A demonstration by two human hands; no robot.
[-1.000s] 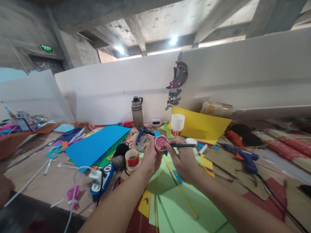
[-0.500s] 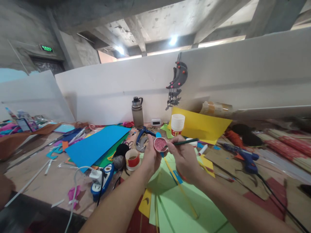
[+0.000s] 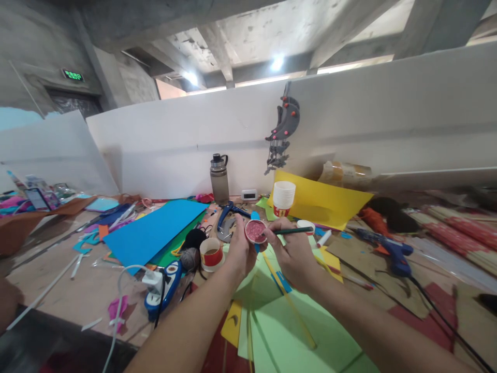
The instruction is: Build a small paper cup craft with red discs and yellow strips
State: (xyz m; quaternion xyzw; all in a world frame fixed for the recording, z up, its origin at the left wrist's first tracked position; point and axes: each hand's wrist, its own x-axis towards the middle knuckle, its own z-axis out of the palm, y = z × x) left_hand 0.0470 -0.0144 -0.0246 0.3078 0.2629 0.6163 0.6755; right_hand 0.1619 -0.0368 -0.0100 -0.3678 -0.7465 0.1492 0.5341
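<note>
Cup (image 3: 255, 231), pink inside, sits in our left hand (image 3: 238, 251) above the green paper (image 3: 298, 331), its mouth tilted toward us, the left fingers clamped around its side. Our right hand (image 3: 291, 256) pinches a dark green stick (image 3: 297, 230), fingers closed on it, one end at the cup's mouth. A blue tab (image 3: 254, 215) juts above the rim. Beyond, we see a stack of cups (image 3: 283, 194) before yellow paper (image 3: 330, 202). To our left stand a red cup (image 3: 213, 257), grey yarn (image 3: 190, 260) just beside it, and a power strip (image 3: 171, 285); to our right lies a glue gun (image 3: 398, 254). Farther back, a bottle (image 3: 220, 181) stands upright near the white board (image 3: 163, 150)
</note>
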